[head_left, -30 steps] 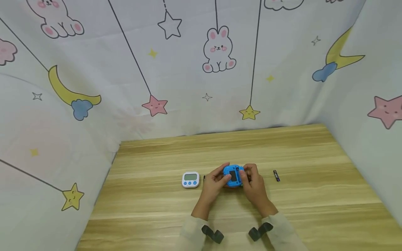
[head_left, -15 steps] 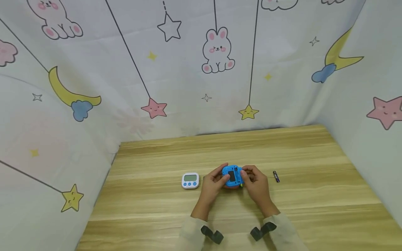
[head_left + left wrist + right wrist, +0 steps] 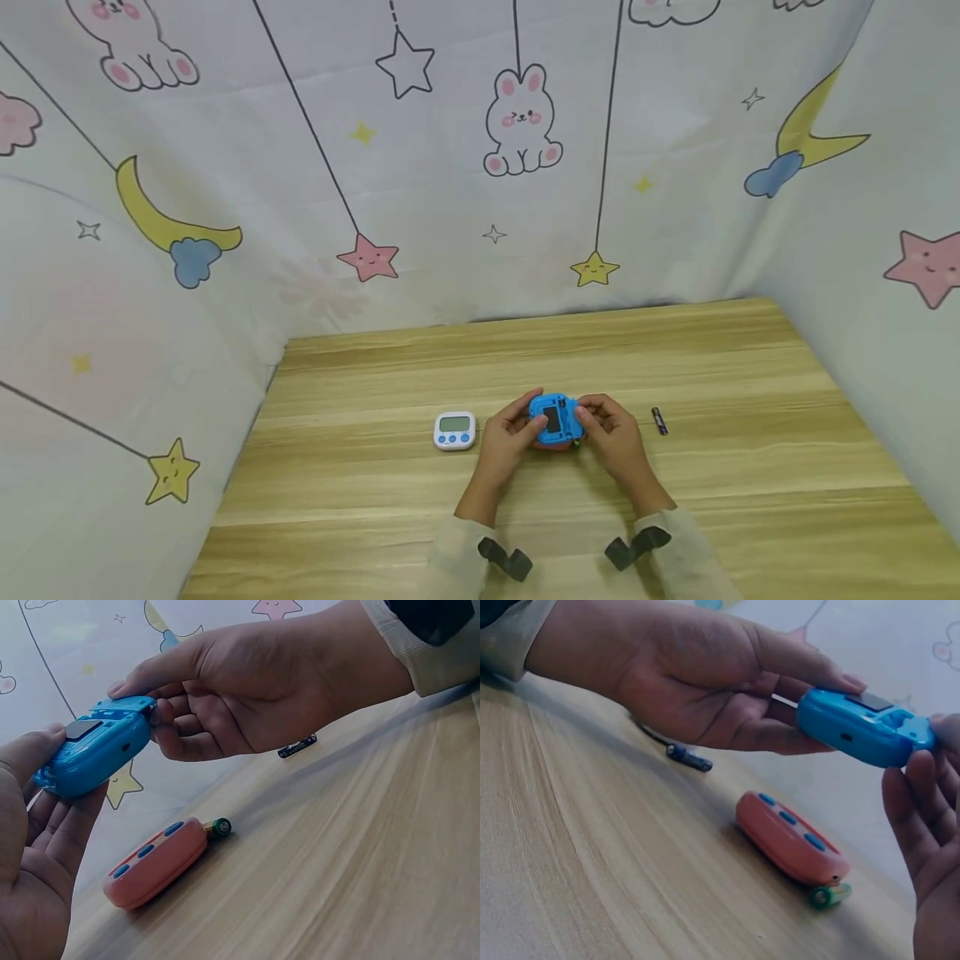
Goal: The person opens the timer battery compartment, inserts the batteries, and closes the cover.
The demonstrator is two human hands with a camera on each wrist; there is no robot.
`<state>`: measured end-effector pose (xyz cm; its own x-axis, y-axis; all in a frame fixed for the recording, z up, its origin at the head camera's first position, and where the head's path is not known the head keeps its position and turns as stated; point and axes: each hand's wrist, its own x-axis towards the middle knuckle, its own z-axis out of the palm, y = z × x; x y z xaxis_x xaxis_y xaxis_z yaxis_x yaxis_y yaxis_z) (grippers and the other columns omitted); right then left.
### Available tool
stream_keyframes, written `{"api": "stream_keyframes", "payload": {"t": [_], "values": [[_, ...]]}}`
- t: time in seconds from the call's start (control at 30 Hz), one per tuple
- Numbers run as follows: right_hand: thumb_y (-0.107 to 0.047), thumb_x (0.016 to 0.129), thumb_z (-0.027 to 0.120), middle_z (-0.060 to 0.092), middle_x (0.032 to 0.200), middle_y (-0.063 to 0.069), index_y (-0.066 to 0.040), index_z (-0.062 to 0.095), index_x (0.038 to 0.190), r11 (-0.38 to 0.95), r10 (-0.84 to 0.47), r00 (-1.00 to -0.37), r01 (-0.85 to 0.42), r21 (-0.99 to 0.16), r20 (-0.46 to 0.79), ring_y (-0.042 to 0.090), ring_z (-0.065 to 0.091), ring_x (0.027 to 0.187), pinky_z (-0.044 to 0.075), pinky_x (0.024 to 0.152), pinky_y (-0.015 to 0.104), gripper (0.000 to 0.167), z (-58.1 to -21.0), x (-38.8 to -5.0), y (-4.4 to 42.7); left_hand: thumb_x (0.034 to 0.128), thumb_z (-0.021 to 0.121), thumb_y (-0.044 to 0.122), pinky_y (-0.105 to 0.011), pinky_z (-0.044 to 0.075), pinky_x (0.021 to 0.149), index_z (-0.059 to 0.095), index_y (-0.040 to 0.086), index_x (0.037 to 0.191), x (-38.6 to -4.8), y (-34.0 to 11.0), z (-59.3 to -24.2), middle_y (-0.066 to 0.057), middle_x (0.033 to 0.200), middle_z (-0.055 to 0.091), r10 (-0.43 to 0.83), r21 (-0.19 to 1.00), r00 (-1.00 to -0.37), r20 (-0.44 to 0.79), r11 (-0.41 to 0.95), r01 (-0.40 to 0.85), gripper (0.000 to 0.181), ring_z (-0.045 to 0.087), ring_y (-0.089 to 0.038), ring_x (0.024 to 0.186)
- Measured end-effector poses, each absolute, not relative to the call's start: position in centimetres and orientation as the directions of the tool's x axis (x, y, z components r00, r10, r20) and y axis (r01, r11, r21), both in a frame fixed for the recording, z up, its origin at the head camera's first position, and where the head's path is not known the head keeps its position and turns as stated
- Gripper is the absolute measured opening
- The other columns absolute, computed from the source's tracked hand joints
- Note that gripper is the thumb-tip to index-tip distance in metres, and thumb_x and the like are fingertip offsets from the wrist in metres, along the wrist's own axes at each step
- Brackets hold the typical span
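Note:
A blue kitchen timer [image 3: 551, 419], its back facing up, is held above the table between both hands. My left hand [image 3: 508, 442] grips its left side, with the thumb on the back near a dark rectangular patch. At the right edge, my right hand [image 3: 617, 440] pinches the blue battery cover [image 3: 127, 704] between thumb and fingers. The cover stands out from the body, and part of the battery compartment shows. Whether the cover is still joined to the timer I cannot tell. Below lies a pink timer [image 3: 159, 866] with blue buttons, a green battery [image 3: 220, 827] beside its end.
A white timer [image 3: 454, 431] with blue buttons lies left of my hands. To the right lies a dark battery [image 3: 660, 421]. In the right wrist view another dark battery [image 3: 688, 757] rests below my left hand. A patterned cloth [image 3: 450, 183] stands behind the wooden table [image 3: 360, 517].
The battery cover has swung out to the right from the blue timer's back. My right hand has shifted slightly right with it, while my left hand keeps its hold.

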<state>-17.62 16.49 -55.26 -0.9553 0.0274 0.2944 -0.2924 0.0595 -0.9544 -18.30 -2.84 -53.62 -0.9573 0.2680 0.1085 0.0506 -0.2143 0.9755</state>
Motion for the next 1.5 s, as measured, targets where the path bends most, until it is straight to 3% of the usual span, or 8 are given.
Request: {"api": "stream_keyframes", "payload": {"t": [0.27, 0.5, 0.8, 1.03, 1.27, 1.5], "values": [[-0.010, 0.097, 0.060, 0.063, 0.083, 0.002, 0.009, 0.057, 0.104, -0.071, 0.018, -0.976, -0.218, -0.973, 0.217, 0.008, 0.058, 0.070, 0.054, 0.060, 0.026, 0.021, -56.1, -17.8, 17.2, 0.0940, 0.066, 0.011, -0.026, 0.054, 0.084, 0.057, 0.005, 0.137, -19.4, -2.7, -56.2, -0.012, 0.114, 0.066, 0.246, 0.978, -0.963, 0.105, -0.203, 0.055, 0.044, 0.064, -0.015, 0.100], [-0.004, 0.095, 0.062, 0.064, 0.087, 0.002, 0.013, 0.057, 0.104, -0.108, 0.027, -0.969, -0.248, -0.963, 0.247, 0.008, 0.062, 0.077, 0.056, 0.066, 0.022, 0.020, -56.3, -18.0, 18.2, 0.0938, 0.067, 0.017, -0.033, 0.055, 0.087, 0.053, 0.005, 0.140, -19.3, -2.6, -56.5, -0.014, 0.126, 0.062, 0.259, 0.967, -0.960, 0.103, -0.253, 0.036, 0.050, 0.062, -0.023, 0.112], [-0.023, 0.094, 0.068, 0.064, 0.097, 0.010, -0.002, 0.064, 0.113, 0.138, 0.063, -0.984, -0.159, -0.977, 0.169, 0.014, 0.063, 0.085, 0.053, 0.073, 0.022, 0.030, -57.0, -18.9, 20.3, 0.0946, 0.066, 0.014, -0.036, 0.054, 0.088, 0.052, 0.005, 0.140, -19.3, -2.6, -56.6, -0.017, 0.131, 0.058, 0.259, 0.959, -0.960, 0.104, -0.281, 0.028, 0.048, 0.060, -0.026, 0.116], [-0.032, 0.093, 0.068, 0.066, 0.094, 0.002, -0.013, 0.068, 0.110, 0.415, 0.117, -0.985, -0.071, -0.907, 0.131, 0.016, 0.062, 0.084, 0.052, 0.068, 0.024, 0.025, -56.9, -19.3, 20.7, 0.0935, 0.068, 0.018, -0.033, 0.054, 0.089, 0.055, 0.009, 0.138, -19.6, -2.4, -56.6, -0.015, 0.129, 0.061, 0.244, 0.965, -0.964, 0.104, -0.259, 0.039, 0.047, 0.060, -0.025, 0.115], [-0.028, 0.092, 0.069, 0.067, 0.093, 0.000, -0.013, 0.068, 0.107, 0.539, 0.096, -0.986, -0.065, -0.840, 0.138, 0.015, 0.062, 0.083, 0.052, 0.071, 0.031, 0.022, -57.1, -19.3, 20.4, 0.0949, 0.065, 0.013, -0.031, 0.054, 0.088, 0.057, 0.010, 0.137, -19.4, -2.4, -56.0, -0.017, 0.123, 0.063, 0.240, 0.964, -0.968, 0.079, -0.267, 0.012, 0.043, 0.062, -0.023, 0.110], [-0.024, 0.091, 0.070, 0.067, 0.088, -0.001, -0.010, 0.068, 0.102, 0.594, 0.098, -0.983, -0.067, -0.802, 0.155, 0.014, 0.062, 0.078, 0.052, 0.068, 0.030, 0.017, -57.1, -19.2, 20.0, 0.0949, 0.065, 0.012, -0.032, 0.054, 0.089, 0.054, 0.007, 0.139, -19.1, -2.6, -55.3, -0.017, 0.126, 0.061, 0.253, 0.965, -0.964, 0.079, -0.263, 0.010, 0.045, 0.061, -0.023, 0.113]]}}
